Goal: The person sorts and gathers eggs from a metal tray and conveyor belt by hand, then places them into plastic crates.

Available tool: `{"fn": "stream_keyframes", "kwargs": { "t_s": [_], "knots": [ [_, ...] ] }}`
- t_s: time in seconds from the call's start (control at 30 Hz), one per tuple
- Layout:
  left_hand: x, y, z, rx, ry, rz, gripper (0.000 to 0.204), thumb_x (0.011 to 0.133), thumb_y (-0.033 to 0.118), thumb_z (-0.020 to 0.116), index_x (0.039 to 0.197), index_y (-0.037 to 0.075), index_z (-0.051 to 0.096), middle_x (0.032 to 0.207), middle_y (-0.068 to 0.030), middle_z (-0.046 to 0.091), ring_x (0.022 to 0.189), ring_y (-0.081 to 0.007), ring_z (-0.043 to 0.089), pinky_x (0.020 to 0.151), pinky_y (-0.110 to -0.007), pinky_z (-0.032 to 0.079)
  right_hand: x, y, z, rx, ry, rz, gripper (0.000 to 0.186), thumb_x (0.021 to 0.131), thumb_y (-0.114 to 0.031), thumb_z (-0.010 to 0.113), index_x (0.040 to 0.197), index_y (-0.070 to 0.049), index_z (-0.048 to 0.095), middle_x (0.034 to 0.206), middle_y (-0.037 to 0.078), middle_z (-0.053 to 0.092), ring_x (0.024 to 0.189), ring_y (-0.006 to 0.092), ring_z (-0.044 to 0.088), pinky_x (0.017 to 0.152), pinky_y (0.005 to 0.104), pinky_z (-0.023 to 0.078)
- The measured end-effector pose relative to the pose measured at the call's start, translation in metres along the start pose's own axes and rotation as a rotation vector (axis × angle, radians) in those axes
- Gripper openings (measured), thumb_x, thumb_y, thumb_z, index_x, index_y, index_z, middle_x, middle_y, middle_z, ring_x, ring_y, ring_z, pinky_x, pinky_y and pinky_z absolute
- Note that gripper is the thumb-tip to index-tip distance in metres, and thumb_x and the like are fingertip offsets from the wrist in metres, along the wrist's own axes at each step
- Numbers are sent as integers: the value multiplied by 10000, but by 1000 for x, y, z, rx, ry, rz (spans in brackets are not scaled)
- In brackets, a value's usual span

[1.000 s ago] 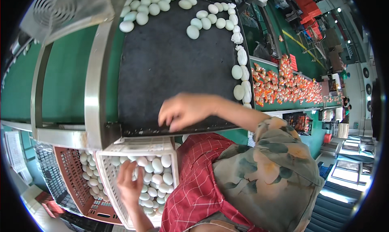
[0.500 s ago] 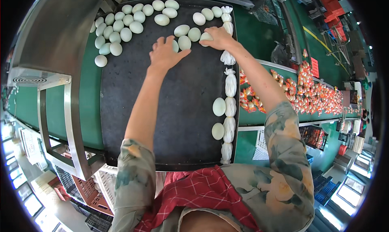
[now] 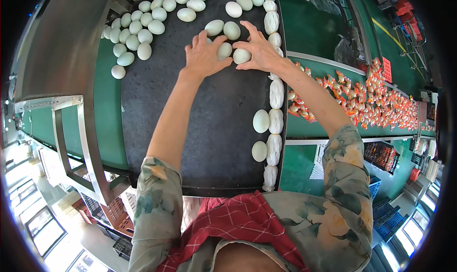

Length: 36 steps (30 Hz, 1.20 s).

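My left hand [image 3: 204, 57] curves its fingers and thumb round a pale green egg [image 3: 224, 52] on the black tray [image 3: 190, 124]. Another egg is mostly hidden behind its fingertips. Close beside it, my right hand [image 3: 261, 52] has thumb and fingers round a second pale egg [image 3: 242, 56], with one finger stretched away. Just beyond both hands lie two loose eggs, an oval one [image 3: 214, 27] and a rounder one [image 3: 232, 30]. Along the tray's right edge runs a line of white wrapped, egg-sized pieces [image 3: 276, 93] with gathered ends.
Many eggs [image 3: 144, 35] cluster at the far left, spilling onto the green surface. Two eggs [image 3: 261, 121] sit by the white row; others are at the far right. A steel housing [image 3: 57, 48] and frame stand left. Orange-and-white packets [image 3: 362, 105] cover a green belt right.
My right hand has drawn its egg nearer and closer to my left hand. My left hand has shifted right, its fingers now curling round an egg. The whole view has tilted slightly.
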<state>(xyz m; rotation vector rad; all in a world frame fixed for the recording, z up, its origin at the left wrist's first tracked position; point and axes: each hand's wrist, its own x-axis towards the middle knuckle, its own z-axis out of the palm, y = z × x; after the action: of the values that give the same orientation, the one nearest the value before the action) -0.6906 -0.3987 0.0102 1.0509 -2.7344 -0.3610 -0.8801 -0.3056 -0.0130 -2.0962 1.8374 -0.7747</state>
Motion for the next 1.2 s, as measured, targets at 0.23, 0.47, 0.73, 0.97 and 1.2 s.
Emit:
{"fn": "stream_keyframes", "kwargs": {
  "t_s": [0.23,0.47,0.73,0.97,1.2],
  "knots": [
    [-20,-16,-10,54,-102,8,583,668,417,746,1194,223,588,1358,-168,364,1171,-365,497,924,-485,436,23,11,-10,-59,-141,-78,606,562,-391,841,1112,-208,664,1468,195,221,1079,437,504,939,447,463],
    [-22,-26,-24,22,-192,-153,567,700,453,725,1185,204,570,1308,-214,366,974,-400,616,875,-458,504,51,1,-3,-68,-213,97,630,613,-505,785,1117,-146,664,1346,240,351,1050,424,552,932,418,457],
    [-75,-29,-22,-254,42,-224,586,703,460,725,1180,150,585,1079,-251,525,849,-364,636,755,-416,546,-8,-37,25,154,202,49,558,657,-429,803,1083,-100,655,1232,224,467,1016,335,588,904,396,478],
    [-263,-55,-68,-2190,248,-293,568,832,551,588,1161,93,532,1156,-249,513,912,-282,567,612,-316,529,-26,-165,22,1969,-108,206,674,724,-662,672,1104,-120,542,1302,246,426,840,223,530,540,303,535],
    [-454,-42,-96,-2904,752,67,648,846,662,489,1163,98,511,1354,-339,307,1040,-417,550,554,-376,559,-43,-368,98,1850,-707,-63,767,658,-633,760,1115,-68,514,1304,291,424,772,216,556,549,302,540]
  ]
}}
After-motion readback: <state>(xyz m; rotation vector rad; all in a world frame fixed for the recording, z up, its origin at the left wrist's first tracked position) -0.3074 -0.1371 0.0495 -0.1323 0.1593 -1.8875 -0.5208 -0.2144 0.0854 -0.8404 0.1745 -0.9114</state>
